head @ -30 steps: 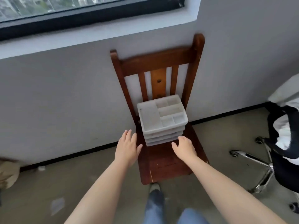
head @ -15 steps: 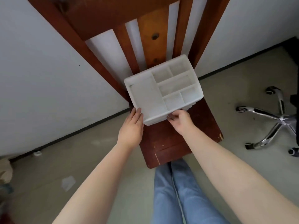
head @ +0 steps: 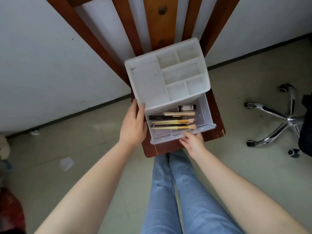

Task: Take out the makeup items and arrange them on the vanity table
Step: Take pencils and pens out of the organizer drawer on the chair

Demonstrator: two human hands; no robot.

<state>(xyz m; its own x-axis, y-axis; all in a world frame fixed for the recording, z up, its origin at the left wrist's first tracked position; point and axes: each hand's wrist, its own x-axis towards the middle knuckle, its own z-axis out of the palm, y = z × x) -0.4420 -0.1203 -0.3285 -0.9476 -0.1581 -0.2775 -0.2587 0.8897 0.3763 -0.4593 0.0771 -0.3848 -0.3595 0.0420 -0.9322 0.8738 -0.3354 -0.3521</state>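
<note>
Now | drawer (head: 205,112) open between hands | brushes (head: 175,124) inside

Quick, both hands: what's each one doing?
Left hand: fingers straight, bracing the organizer.
Right hand: gripping the drawer front.

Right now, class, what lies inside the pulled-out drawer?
The drawer holds two tan-handled brushes, a gold tube, a black pencil and a small bottle. The organizer covers its rear part.
</note>
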